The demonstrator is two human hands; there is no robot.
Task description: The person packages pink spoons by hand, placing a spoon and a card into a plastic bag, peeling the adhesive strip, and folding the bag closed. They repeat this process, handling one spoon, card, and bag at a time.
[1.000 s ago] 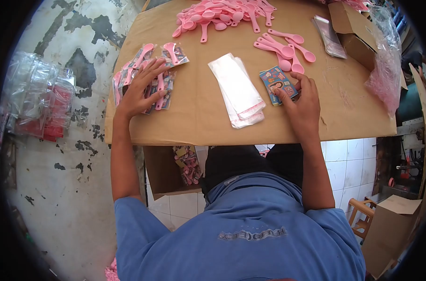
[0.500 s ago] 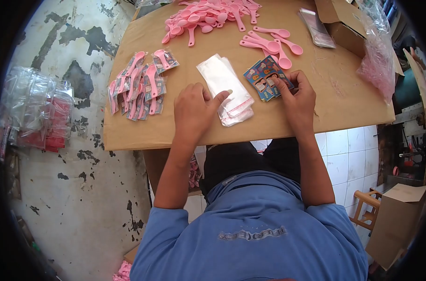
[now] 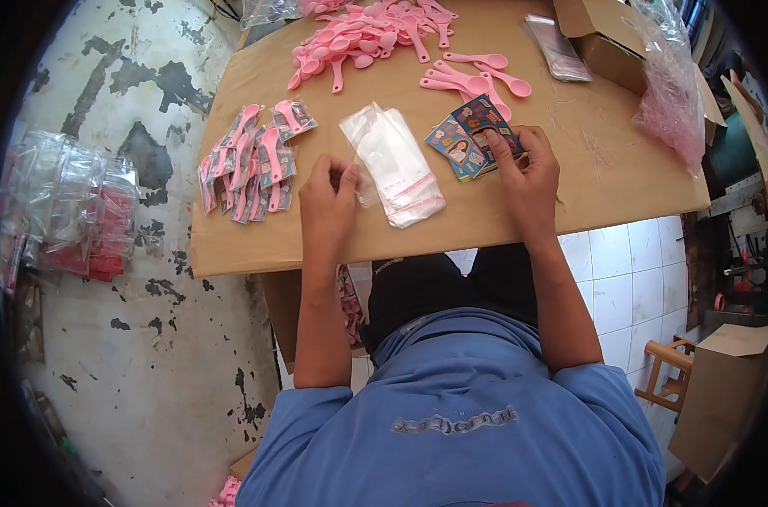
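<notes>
My left hand (image 3: 328, 196) is closed at the left side of the clear plastic bags (image 3: 395, 169), pinching the edge of one thin bag (image 3: 365, 188) that sticks out from the pile. My right hand (image 3: 529, 173) holds the right part of a small stack of blue printed cards (image 3: 467, 142), its thumb lying on top. The cards are slightly fanned and rest near the table's middle. Several loose pink spoons (image 3: 477, 81) lie just beyond them. To the left of my left hand is a heap of bagged pink spoons with cards (image 3: 247, 165).
A large pile of pink spoons (image 3: 363, 38) lies at the back of the brown-covered table (image 3: 620, 198). At the back right are a clear packet (image 3: 557, 49), a cardboard box (image 3: 604, 42) and a plastic bag (image 3: 671, 110). Packed plastic (image 3: 71, 203) sits at far left.
My left hand has moved left off the top of the bags, drawing one bag's edge out. My right hand has shifted slightly, and the cards are more spread. The whole view has moved a little.
</notes>
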